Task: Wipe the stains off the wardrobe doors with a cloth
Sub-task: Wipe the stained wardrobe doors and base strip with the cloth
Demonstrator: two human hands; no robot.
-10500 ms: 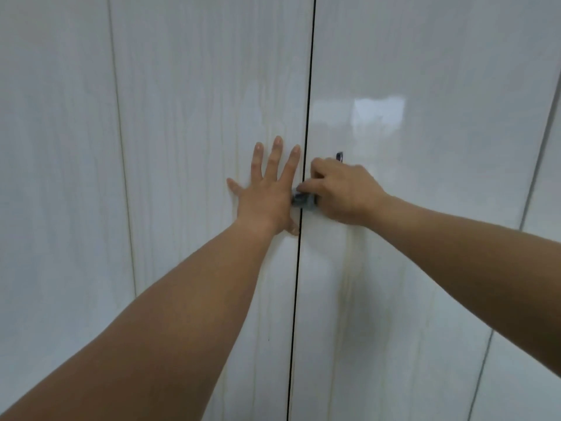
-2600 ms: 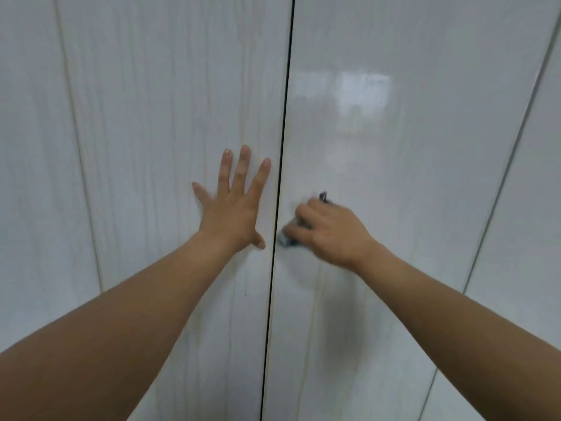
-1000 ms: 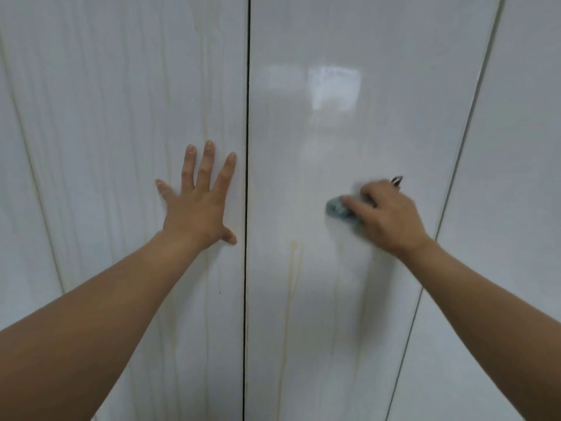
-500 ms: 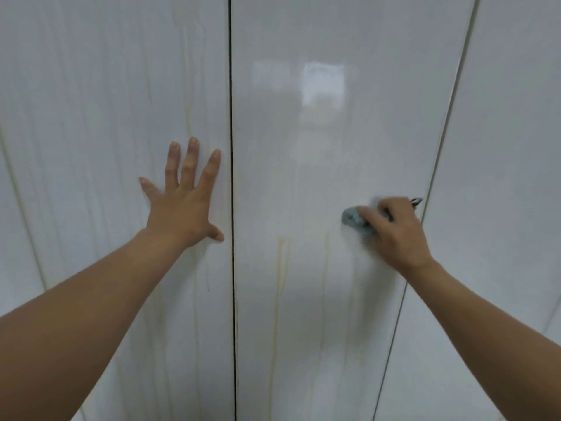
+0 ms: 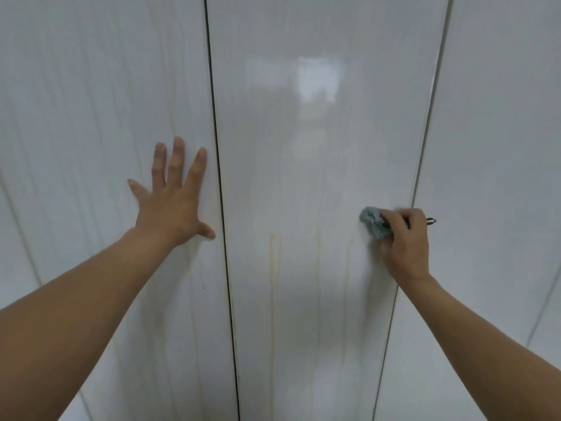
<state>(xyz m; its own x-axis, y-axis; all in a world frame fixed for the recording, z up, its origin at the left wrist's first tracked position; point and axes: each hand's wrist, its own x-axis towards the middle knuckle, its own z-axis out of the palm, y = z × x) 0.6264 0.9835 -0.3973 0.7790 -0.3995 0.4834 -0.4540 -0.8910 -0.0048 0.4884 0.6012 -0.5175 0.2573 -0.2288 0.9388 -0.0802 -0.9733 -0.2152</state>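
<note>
Two hands apart — left hand (image 5: 170,208) flat on door (image 5: 91,117); right hand (image 5: 405,241) grips cloth (image 5: 373,221).

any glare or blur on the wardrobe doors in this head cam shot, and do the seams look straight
Head view: a bright glare patch sits high on the middle door; the cloth and right hand look slightly motion-smeared, the left hand sharper; the door seams lean toward each other lower down, likely wide-angle distortion.

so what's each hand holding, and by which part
The right hand grips the bunched blue-grey cloth round its back part, with its front wad left showing. The left hand holds nothing; it lies flat on the door.
</note>
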